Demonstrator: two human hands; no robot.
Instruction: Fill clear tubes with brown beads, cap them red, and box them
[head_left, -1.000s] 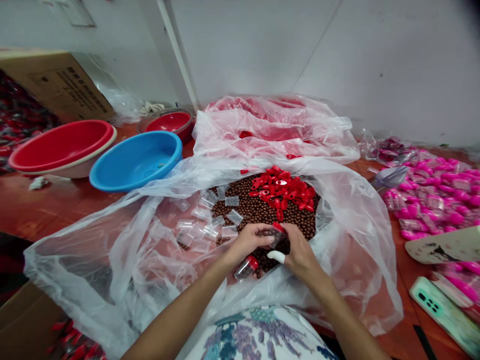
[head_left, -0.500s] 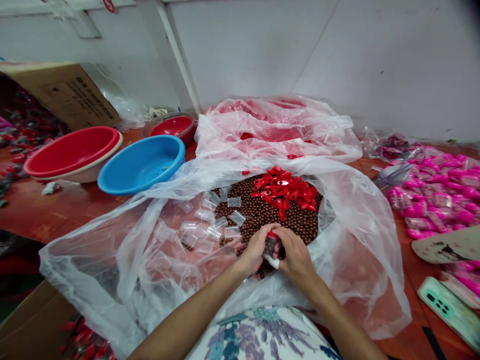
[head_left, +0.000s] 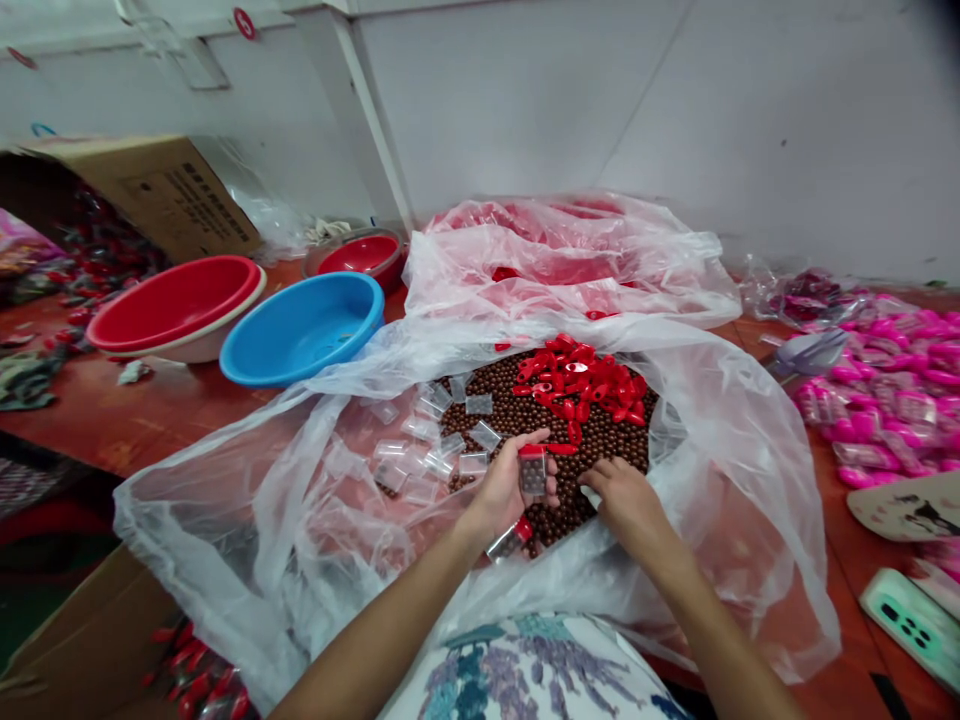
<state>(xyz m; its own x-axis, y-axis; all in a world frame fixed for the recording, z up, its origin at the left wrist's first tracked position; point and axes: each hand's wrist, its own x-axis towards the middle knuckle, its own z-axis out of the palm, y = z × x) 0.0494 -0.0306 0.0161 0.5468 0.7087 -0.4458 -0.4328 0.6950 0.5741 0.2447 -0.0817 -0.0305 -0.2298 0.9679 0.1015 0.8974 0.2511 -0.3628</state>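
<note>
My left hand [head_left: 504, 488] is closed around a small clear plastic container [head_left: 533, 474] with a red top, filled with brown balls. A red piece [head_left: 559, 449] sticks out beside its top; I cannot tell if it is attached. Below this hand lies another filled container [head_left: 508, 540] with a red end. My right hand [head_left: 624, 502] is low over the brown balls [head_left: 517, 395], fingers loosely bent and apart from the thumb, which has something white on it. No held thing shows there. Red plastic caps [head_left: 581, 378] are heaped on the balls, with empty clear containers [head_left: 420, 455] to the left.
A clear plastic sheet [head_left: 739, 450] surrounds the balls. Behind it lies a bag of red parts [head_left: 570, 245]. A blue basin [head_left: 300, 330] and a red basin [head_left: 176, 300] stand left. Pink containers [head_left: 900, 390], a scoop [head_left: 810, 350] and a phone [head_left: 911, 620] are right.
My hands have moved apart. The left keeps the container and the right has let go of it and moved right over the balls. Another filled container now shows below the left hand.
</note>
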